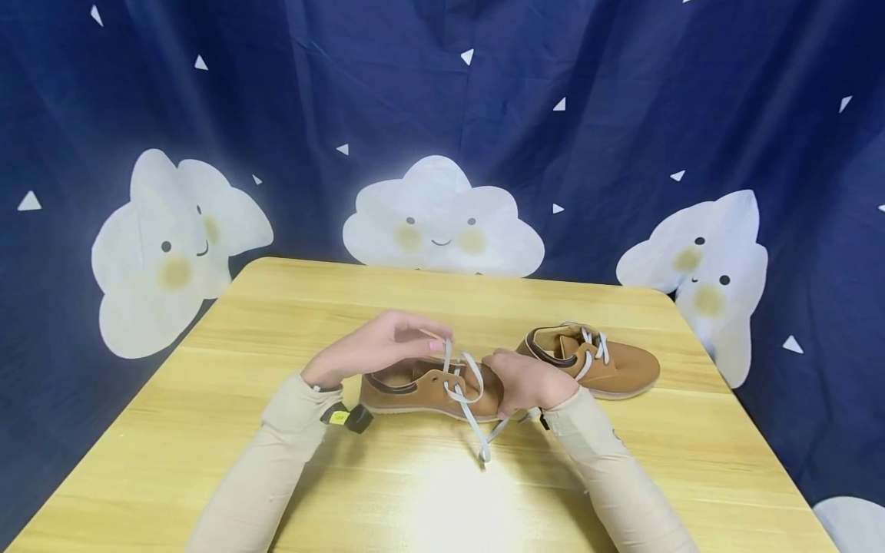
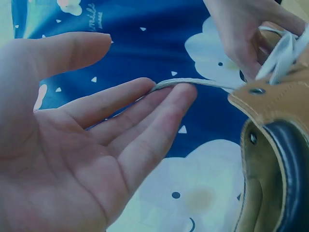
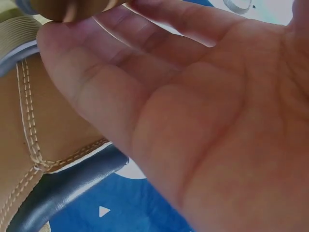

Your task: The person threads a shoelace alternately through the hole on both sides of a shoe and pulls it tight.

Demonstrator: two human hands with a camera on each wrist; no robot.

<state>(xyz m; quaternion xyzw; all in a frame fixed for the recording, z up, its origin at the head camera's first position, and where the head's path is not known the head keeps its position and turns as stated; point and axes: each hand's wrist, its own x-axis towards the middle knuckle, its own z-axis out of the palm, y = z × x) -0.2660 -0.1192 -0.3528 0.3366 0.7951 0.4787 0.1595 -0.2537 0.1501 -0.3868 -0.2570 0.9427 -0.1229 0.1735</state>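
A tan lace-up shoe (image 1: pixel 408 396) with a dark collar sits on the table in front of me. My left hand (image 1: pixel 380 346) is above its opening. In the left wrist view, a pale shoelace (image 2: pixel 203 82) runs from an eyelet to the fingertips, which are nearly straight, with the thumb well apart. The front of this shoe is in the grip of my right hand (image 1: pixel 528 380), which covers its toe. A loose lace end hangs over the near side onto the table. A second tan shoe (image 1: pixel 632 369) lies just beyond the right hand.
The light wood table (image 1: pixel 311 292) carries both shoes. Behind it hangs a dark blue curtain (image 1: pixel 401 92) with white clouds and triangles. Bright glare lies on the near part of the tabletop.
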